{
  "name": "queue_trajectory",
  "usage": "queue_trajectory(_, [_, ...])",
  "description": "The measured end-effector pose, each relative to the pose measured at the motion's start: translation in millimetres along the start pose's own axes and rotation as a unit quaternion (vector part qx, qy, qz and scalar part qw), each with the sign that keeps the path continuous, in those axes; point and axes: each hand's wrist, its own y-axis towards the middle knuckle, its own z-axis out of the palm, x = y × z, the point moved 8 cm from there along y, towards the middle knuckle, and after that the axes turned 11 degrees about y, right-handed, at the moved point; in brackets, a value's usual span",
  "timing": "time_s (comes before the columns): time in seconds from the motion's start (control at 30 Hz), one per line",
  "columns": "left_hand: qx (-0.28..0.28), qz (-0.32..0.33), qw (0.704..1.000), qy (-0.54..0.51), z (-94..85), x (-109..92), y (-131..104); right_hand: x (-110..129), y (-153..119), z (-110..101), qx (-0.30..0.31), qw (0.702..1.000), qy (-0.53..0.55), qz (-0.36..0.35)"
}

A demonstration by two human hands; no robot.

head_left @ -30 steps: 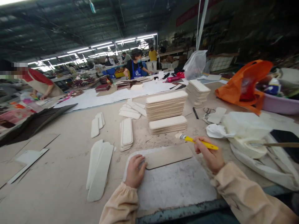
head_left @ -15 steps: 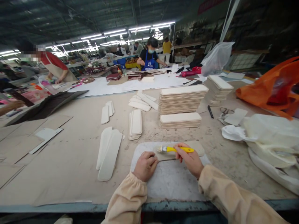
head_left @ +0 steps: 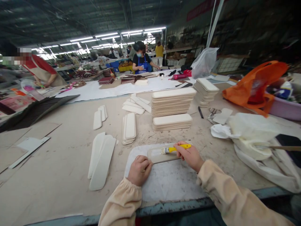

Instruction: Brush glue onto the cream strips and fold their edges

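A flat beige strip with rounded ends (head_left: 152, 153) lies on a white sheet (head_left: 170, 183) in front of me. My left hand (head_left: 140, 170) is closed, its fingertips pressed at the strip's near left edge. In my right hand (head_left: 190, 155) is a yellow-handled paintbrush (head_left: 173, 149), gripped by the handle. Its pale bristles touch the strip's upper face, where a whitish wet-looking streak shows left of the brush. The strip's right end is partly hidden behind my right hand.
Beyond the sheet stand tall stacks of pale strips (head_left: 172, 102), with loose strips (head_left: 103, 163) to the left. On the right lie scissors (head_left: 214, 111), a black pen (head_left: 200, 112), a crumpled white bag (head_left: 254, 135) and an orange bag (head_left: 249, 88). Co-workers stand across the table.
The view has turned to the right. My right hand has drawn the paintbrush a little along the strip, and a whitish streak now shows. My left hand stays at the strip's edge.
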Motion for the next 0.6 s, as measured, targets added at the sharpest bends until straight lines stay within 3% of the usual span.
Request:
queue_trajectory(0.3, [-0.012, 0.017, 1.0, -0.01, -1.0, 0, 0, 12, 7, -83, -0.08, 0.991, -0.106, 0.024])
queue_trajectory(0.5, [-0.016, 0.026, 0.999, -0.013, -0.4, 1, 0, 25, 5, -111, -0.123, 0.97, -0.208, 0.019])
queue_trajectory(0.6, [-0.015, 0.02, 0.999, -0.021, 1.1, 2, 0, 37, -3, -114, -0.153, 0.961, -0.232, -0.008])
